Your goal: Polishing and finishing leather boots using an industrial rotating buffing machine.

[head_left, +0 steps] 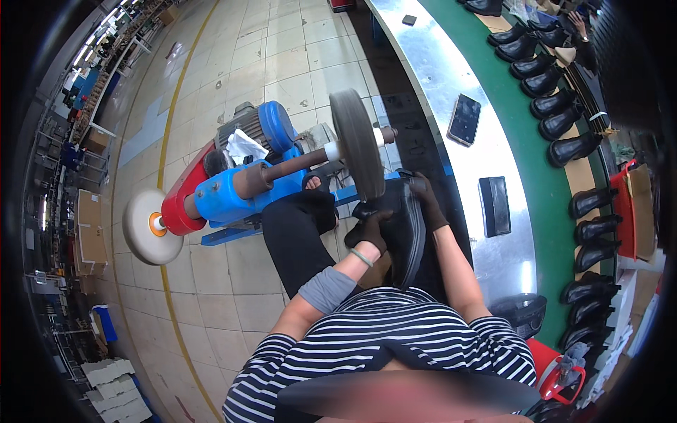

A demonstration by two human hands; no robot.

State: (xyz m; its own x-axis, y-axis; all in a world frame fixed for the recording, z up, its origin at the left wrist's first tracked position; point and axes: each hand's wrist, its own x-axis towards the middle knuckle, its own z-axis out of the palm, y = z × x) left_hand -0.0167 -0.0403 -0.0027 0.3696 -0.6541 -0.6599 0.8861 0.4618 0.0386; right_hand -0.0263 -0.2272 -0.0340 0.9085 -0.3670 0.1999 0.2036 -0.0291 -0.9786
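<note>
Both my hands wear dark brown gloves and grip a black leather shoe (407, 236), its sole edge running along the right side. My left hand (370, 231) is closed on the shoe's left side. My right hand (428, 201) wraps its far right end, with the fingers partly hidden. Just beyond the shoe stands a dark grey buffing wheel (357, 144) on a rusty shaft (300, 166). The shoe's far end is right at the wheel's lower edge; whether they touch I cannot tell.
A white wheel (151, 225) sits at the shaft's other end, beside a blue motor (277, 127) with a white cloth (245, 144). On the metal bench (504, 264) lie a phone (465, 118) and a black case (495, 206). Black shoes (557, 123) line the green belt (525, 141); another person's hand (578, 25) shows beyond.
</note>
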